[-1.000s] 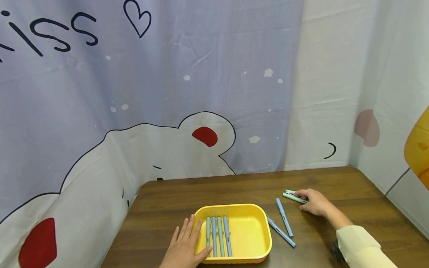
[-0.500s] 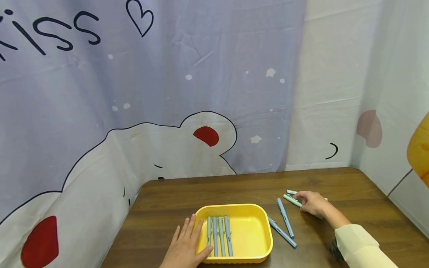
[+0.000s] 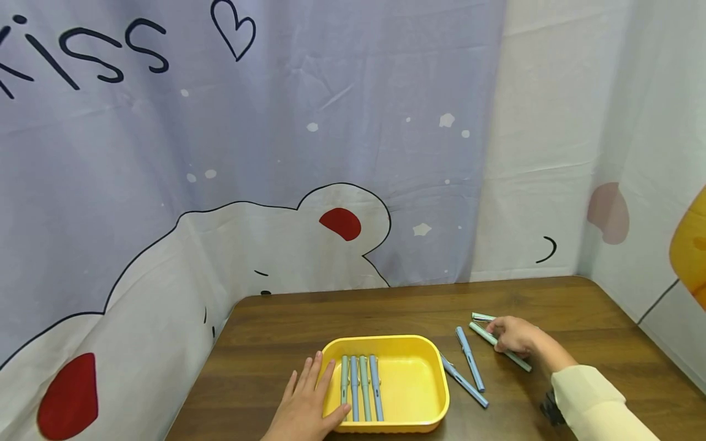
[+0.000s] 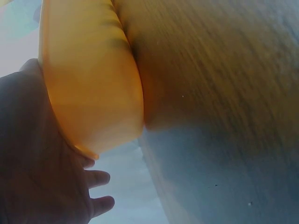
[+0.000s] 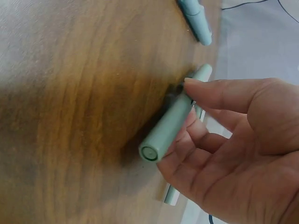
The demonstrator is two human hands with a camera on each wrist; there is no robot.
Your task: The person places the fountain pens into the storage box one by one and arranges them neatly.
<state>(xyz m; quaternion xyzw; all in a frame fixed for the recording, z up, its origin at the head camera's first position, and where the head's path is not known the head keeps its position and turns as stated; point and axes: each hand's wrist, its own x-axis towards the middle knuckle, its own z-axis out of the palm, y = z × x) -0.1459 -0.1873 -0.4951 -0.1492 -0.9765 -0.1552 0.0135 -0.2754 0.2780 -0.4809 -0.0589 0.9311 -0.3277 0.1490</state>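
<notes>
My right hand (image 3: pixel 518 337) pinches a light green pen (image 5: pixel 170 123) between thumb and fingers, slightly tilted over the tabletop. Partly hidden behind that hand lies a second light green pen (image 3: pixel 482 317). My left hand (image 3: pixel 302 405) rests on the left rim of a yellow tray (image 3: pixel 443 392), fingers straight and spread, thumb over the near left corner. Inside the tray, at its left side, green and blue pens stand in a row, among them a green pen (image 3: pixel 344 389) and a blue pen (image 3: pixel 376 389). The left wrist view shows the tray's outer wall (image 4: pixel 93 84) against the palm.
Between the tray and my right hand, two blue pens lie on the wooden table (image 3: pixel 265 355): one blue pen (image 3: pixel 469 360) apart, the other blue pen (image 3: pixel 466 384) close to the tray's right wall. A printed curtain (image 3: pixel 276 245) hangs behind the table.
The pinched green pen has turned, its near end now pointing toward the lower right and showing beneath my right hand. My left hand and the tray have stayed in place.
</notes>
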